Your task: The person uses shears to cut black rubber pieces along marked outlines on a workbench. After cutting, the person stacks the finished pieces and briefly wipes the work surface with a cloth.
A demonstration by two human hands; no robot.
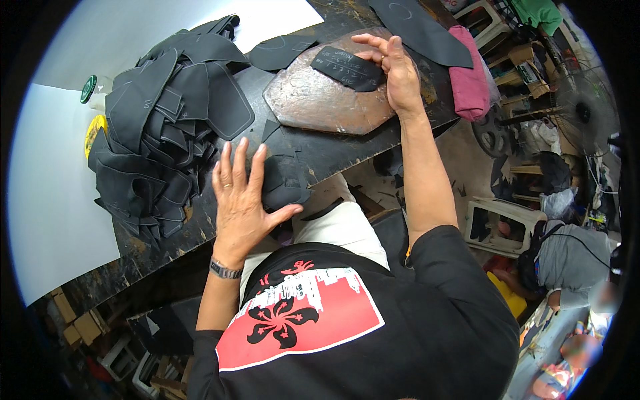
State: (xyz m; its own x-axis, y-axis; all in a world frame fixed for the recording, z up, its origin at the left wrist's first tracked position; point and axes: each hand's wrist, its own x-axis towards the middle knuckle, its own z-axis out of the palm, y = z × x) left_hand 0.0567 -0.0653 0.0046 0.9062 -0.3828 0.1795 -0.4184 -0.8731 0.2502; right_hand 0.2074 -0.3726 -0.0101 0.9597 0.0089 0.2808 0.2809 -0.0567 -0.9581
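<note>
My left hand (pixel 241 203) hovers at the front edge of the dark worktable, its fingers spread with nothing in them. Just right of it lie flat black cut pieces (pixel 285 181), partly hidden by the hand. Farther off, my right hand (pixel 401 80) is over the right part of a worn brown slab (pixel 300 110), fingers stretched out and apart. Beside those fingers, a small black piece with pale handwritten marks (pixel 341 68) rests on the slab; whether they touch it I cannot tell.
A big heap of black cut pieces (pixel 160 107) covers the table's left. Larger black pieces (pixel 283 52) lie behind the slab, near a pink cloth bundle (pixel 469 73). A jar with a green lid (pixel 89 89) stands far left. At right are a stool (pixel 503 227), a fan and a person.
</note>
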